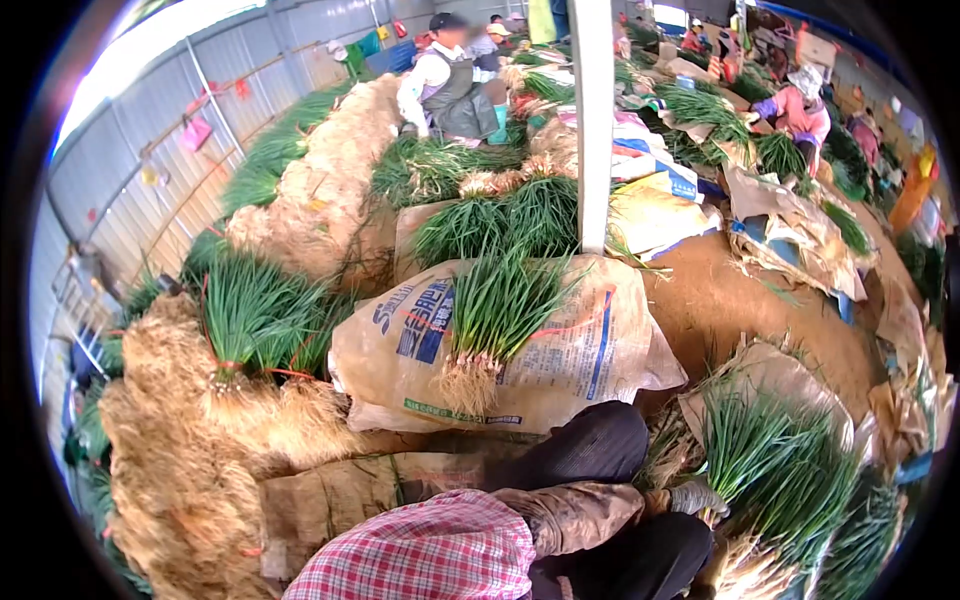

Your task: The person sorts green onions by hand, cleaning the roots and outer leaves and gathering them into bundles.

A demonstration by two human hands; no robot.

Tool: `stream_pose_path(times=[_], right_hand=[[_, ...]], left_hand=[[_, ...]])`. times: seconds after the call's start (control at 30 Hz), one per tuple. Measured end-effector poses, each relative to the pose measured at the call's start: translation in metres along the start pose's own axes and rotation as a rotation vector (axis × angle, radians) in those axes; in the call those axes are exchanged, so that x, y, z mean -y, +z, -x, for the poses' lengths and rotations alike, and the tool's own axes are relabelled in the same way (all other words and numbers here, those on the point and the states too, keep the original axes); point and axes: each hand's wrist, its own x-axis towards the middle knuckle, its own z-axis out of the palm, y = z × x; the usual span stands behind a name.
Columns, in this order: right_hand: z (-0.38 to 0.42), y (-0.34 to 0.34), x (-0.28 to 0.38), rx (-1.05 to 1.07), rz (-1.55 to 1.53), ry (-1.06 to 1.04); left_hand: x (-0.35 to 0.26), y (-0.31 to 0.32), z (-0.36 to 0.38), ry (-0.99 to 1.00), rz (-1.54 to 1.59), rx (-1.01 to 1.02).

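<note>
My left hand [698, 497], in a grey glove, is at the lower right, closed round the pale lower stems of some green onions [740, 455] at the edge of a loose pile. Its arm has a plaid sleeve and a brown sleeve cover and reaches across between my dark-trousered knees. My right hand is out of view. A bundle of green onions [505, 310] lies on a printed sack [590, 350] in front of my knees, with its roots toward me.
Tied green onion bundles [250, 310] and a heap with pale roots [170, 430] lie at the left. A white post [593, 120] rises beyond the sack. A co-worker [450, 85] sits behind more bundles; other people are farther back at the right.
</note>
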Motion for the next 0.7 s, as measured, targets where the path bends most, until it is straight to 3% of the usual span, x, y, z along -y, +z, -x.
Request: stream_pose_path(times=[0.07,0.1,0.23,0.27,0.33,0.4,0.47,0.53,0.57,0.6,0.67,0.7], right_hand=[[0.016,-0.033,0.033,-0.084,0.121,-0.056],[0.022,-0.051,0.055,-0.136,0.189,-0.094],[0.051,-0.106,0.165,-0.402,0.581,-0.321],[0.06,-0.102,0.199,-0.514,0.644,-0.278],[0.039,-0.086,0.227,-0.503,-0.1,-0.617],[0.033,-0.093,0.253,-0.308,0.38,-0.697],[0.022,-0.09,0.265,-0.339,0.241,-0.817],[0.022,-0.087,0.271,-0.362,0.409,-0.935],[0.028,-0.077,0.269,-0.169,0.373,-0.795],[0.03,-0.076,0.267,-0.149,0.365,-0.793],[0.042,-0.071,0.268,-0.318,0.026,-0.738],[0.038,-0.064,0.248,-0.076,-0.32,-0.589]], left_hand=[[-0.023,0.01,0.004,-0.09,0.427,0.041],[-0.033,0.006,0.003,-0.13,0.507,0.179],[-0.102,0.025,0.026,0.033,0.771,0.338],[-0.12,0.031,0.037,0.105,0.792,0.399],[-0.124,0.048,0.04,0.097,0.909,0.243],[-0.126,0.052,0.053,0.081,0.904,0.259],[-0.13,0.05,0.07,0.061,0.91,0.289],[-0.138,0.043,0.087,0.064,0.931,0.31],[-0.142,0.041,0.093,0.069,0.941,0.318],[-0.145,0.039,0.099,0.071,0.955,0.329],[-0.154,0.037,0.108,0.078,0.967,0.343],[-0.158,0.035,0.115,0.068,0.995,0.354]])
